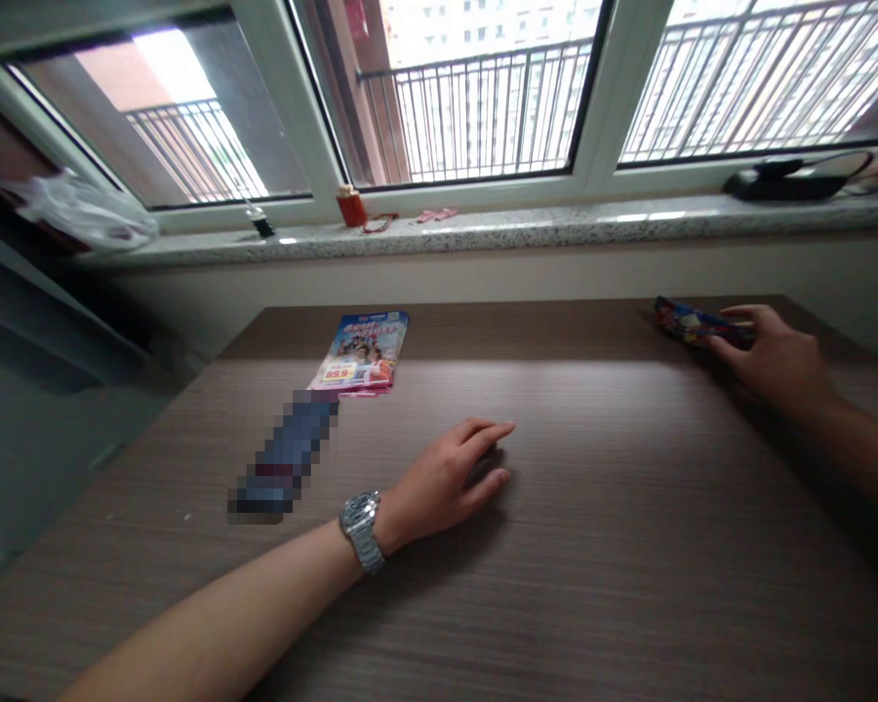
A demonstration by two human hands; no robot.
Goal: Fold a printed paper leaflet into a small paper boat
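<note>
My left hand (450,480), with a metal watch (362,531) on its wrist, rests on the brown wooden table (556,585). Its fingers are apart and nothing is in them. At the far right of the table, my right hand (779,361) grips a dark blue, colourfully printed packet (692,324) between thumb and fingers. What the packet contains cannot be seen. To the left lies a small stack of printed flyers (366,351) showing "69.9". Below the flyers, a dark, long item (285,458) is blurred into blocks.
Along the back runs a granite windowsill (519,232). On it stand an orange-red container (351,207), a small dark bottle (260,222), pink strips (437,215), a white plastic bag (80,210) and a black power strip (786,182). A grey-blue curtain (36,312) hangs at the left.
</note>
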